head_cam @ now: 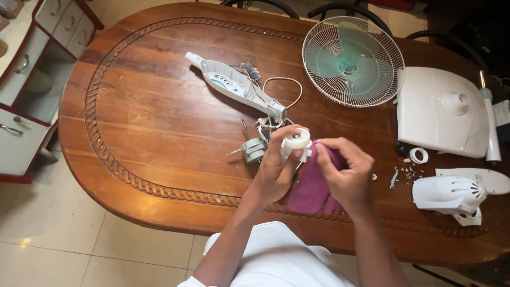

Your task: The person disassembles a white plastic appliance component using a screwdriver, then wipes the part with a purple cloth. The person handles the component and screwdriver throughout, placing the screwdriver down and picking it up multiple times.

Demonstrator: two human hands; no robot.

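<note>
— So, what do the hands nearest the camera hold?

— Low in the middle of the frame, the left hand (275, 171) is closed around a small white plastic fan part (295, 142) with a round top, fingers wrapped about its lower body. The right hand (345, 172) grips a purple cloth (313, 188), pinching it against the side of that part. The cloth hangs down from the fingers to the near edge of the wooden table (159, 117).

— And just past the hands?

— A bare fan motor (254, 149) with a thin metal shaft lies on the table, touching a tangle of wires that runs up to a long white control housing (234, 85), opened and lying slantwise toward the upper left.

— What sits to the right?

— Near the right hand there are loose screws (408, 172), a small metal bracket (393, 178) and a white plastic ring (419, 155). Further right, at the frame's edge, rests a white vented motor cover (449, 194).

— Farther back?

— A white round fan base (441, 111) lies at the right, with a white pole (491, 127) beside it. Left of the base, at the top of the frame, a wire fan guard (353, 61) with pale green blades lies flat on the table. Dark chair backs (340, 9) show beyond the far edge, and a white cabinet with red trim (32, 64) stands at the upper left on the tiled floor.
</note>
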